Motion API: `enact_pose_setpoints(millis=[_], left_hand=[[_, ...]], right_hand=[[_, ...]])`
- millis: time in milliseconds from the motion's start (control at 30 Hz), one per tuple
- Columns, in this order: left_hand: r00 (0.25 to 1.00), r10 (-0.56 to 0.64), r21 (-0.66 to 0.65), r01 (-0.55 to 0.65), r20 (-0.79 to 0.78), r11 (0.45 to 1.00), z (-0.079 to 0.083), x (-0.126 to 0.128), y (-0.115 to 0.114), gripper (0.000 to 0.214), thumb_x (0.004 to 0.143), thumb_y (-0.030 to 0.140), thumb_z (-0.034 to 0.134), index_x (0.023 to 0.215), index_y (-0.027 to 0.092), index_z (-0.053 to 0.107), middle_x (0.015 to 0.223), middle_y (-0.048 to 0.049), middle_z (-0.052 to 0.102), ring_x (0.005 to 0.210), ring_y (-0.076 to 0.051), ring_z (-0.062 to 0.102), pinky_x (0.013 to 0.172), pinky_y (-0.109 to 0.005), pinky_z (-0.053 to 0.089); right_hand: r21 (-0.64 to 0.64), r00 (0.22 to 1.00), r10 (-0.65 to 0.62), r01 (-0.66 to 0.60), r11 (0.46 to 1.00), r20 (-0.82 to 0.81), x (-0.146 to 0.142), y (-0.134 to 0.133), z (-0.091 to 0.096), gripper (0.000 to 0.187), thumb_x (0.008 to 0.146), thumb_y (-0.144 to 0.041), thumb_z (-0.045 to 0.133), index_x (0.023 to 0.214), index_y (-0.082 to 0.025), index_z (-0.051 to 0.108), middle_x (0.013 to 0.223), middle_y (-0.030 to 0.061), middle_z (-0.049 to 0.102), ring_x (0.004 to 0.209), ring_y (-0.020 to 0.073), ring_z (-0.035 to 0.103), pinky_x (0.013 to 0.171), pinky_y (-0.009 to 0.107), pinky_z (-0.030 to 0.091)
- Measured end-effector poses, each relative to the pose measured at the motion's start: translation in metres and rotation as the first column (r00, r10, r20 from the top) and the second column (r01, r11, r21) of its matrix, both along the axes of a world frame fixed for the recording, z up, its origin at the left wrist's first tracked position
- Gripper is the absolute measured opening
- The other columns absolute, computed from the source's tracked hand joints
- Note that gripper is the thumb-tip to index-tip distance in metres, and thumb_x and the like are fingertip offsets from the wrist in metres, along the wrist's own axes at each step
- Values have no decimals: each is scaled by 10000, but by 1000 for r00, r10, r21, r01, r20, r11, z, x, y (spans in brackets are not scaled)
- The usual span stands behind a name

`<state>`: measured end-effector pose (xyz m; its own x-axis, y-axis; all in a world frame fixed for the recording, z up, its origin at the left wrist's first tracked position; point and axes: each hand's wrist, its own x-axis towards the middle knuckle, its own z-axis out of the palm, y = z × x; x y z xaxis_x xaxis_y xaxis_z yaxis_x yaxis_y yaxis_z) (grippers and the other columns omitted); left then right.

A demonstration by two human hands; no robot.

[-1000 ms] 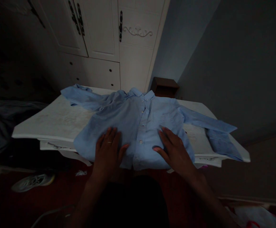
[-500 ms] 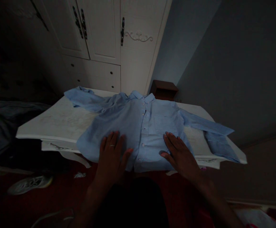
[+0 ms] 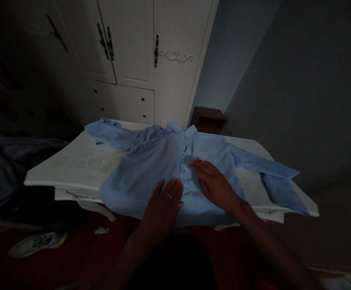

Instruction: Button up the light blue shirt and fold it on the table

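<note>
A light blue button-up shirt point(image 3: 145, 169) lies front side up across a white table point(image 3: 75, 165), its collar at the far edge and its hem hanging over the near edge. One sleeve stretches to the left; the other reaches right and bends back toward me. My left hand point(image 3: 165, 203), with a ring on one finger, rests on the lower front beside the button strip, fingers extended. Higher on the shirt's right half, my right hand point(image 3: 213, 181) lies with fingers outstretched near the buttons. Neither hand grips the cloth.
Behind the table stands a white wardrobe point(image 3: 127, 60) with dark handles. A small brown shelf box point(image 3: 208, 114) sits by the wall. Grey cloth point(image 3: 9, 165) is heaped at left, and a shoe point(image 3: 38, 243) lies on the red floor.
My left hand has slid right to the button strip. My right hand has moved left and a little up the shirt, so the hands are closer together. The view has tilted slightly up.
</note>
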<state>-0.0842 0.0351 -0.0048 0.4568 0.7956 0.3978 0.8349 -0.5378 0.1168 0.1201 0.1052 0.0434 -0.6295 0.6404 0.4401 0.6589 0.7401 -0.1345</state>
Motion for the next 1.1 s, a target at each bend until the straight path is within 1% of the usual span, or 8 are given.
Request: enact_pose_setpoints(millis=[133,267,433,567,700,800,967,1100], left_hand=[[998,51,26,-50,-30,998,-5,1,-7,471,959,323,464,1396,145,458,1476,-111,450,1399,-264,364,1163,-491,301],[997,68,61,-65,-45,996,-13,3,-8,615,925,471,494,1419,113,414,1492,-170,408,1415,-317,320,1140,-543,310],[999,36,51,-36,-3,998,-11,1,-12,679,912,573,451,1408,111,425,1477,-183,428,1404,-326,340,1131,-537,325],[987,-17,-2,17,162,1000,9,-10,-11,615,949,510,423,1419,114,411,1426,-174,497,1346,-291,441,1089,-486,400],[917,113,-127,-69,382,990,35,-19,16,411,973,392,425,1293,176,565,1206,-110,676,1090,-232,649,929,-382,529],[916,140,-201,-67,377,977,48,-18,53,292,943,299,481,1141,207,675,1083,-85,722,980,-227,683,889,-366,535],[972,-97,-306,161,213,938,49,-11,101,197,843,181,587,922,249,754,930,-63,733,853,-216,687,805,-331,522],[941,-161,-336,261,298,905,42,-15,117,173,817,185,610,841,266,761,865,-32,739,823,-192,687,796,-303,510]], right_hand=[[-75,971,223,-217,973,91,-13,48,-3,608,820,27,384,1371,-196,513,1382,95,563,1320,192,482,1113,484,388],[-116,914,356,-339,933,193,-19,81,5,499,824,-12,487,1278,-188,595,1254,94,657,1191,190,588,1100,475,383],[-47,857,435,-440,897,278,-13,84,29,220,896,-142,546,1031,-205,708,911,52,712,972,184,618,1038,436,405],[38,856,426,-455,890,292,-5,75,33,256,969,-230,466,887,-211,708,843,48,676,924,184,578,863,350,452],[174,865,365,-440,881,344,3,73,21,333,997,-223,401,823,-203,684,824,37,672,785,155,565,724,290,439],[240,883,300,-399,885,361,5,78,8,346,1004,-225,386,814,-201,674,815,22,683,699,131,564,650,264,432],[282,883,327,-426,859,337,4,86,-8,300,997,-194,396,889,-191,675,840,20,692,697,127,583,634,260,449],[243,856,393,-481,842,336,1,87,-7,322,1003,-182,377,890,-181,678,830,30,681,761,144,594,702,278,477]])
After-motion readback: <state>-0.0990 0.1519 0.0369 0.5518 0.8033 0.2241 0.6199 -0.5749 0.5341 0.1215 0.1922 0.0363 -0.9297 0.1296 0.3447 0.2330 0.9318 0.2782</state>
